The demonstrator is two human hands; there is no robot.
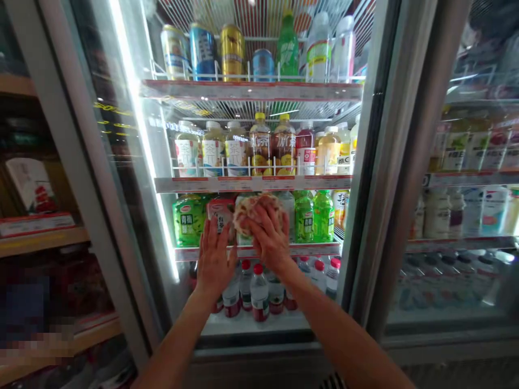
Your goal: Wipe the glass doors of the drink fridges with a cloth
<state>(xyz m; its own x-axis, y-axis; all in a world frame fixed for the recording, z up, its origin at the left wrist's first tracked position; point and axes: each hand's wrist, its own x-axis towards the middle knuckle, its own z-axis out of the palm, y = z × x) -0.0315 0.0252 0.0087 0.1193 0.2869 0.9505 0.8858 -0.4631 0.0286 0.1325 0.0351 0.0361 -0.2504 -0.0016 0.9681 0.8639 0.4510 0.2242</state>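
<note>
In the head view, my right hand (270, 232) presses a bunched, pale pinkish cloth (241, 215) against what looks like the glass door (344, 216) of a lit drinks fridge. Its fingers spread over the cloth and hold it. Lower and to the left, my left hand (215, 265) lies flat with fingers stretched out, apparently on the same glass, holding nothing. Behind the hands, a shelf carries large green bottles (188, 221) and a red-labelled bottle (221, 210), partly hidden by my fingers and the cloth.
Upper shelves hold cans (232, 53) and yellow-capped tea bottles (284, 143). Red-capped water bottles (259, 294) stand at the bottom. A metal door frame (401, 162) runs down the right, beside another drinks fridge. Wooden shelves (44, 243) with packaged goods stand at left.
</note>
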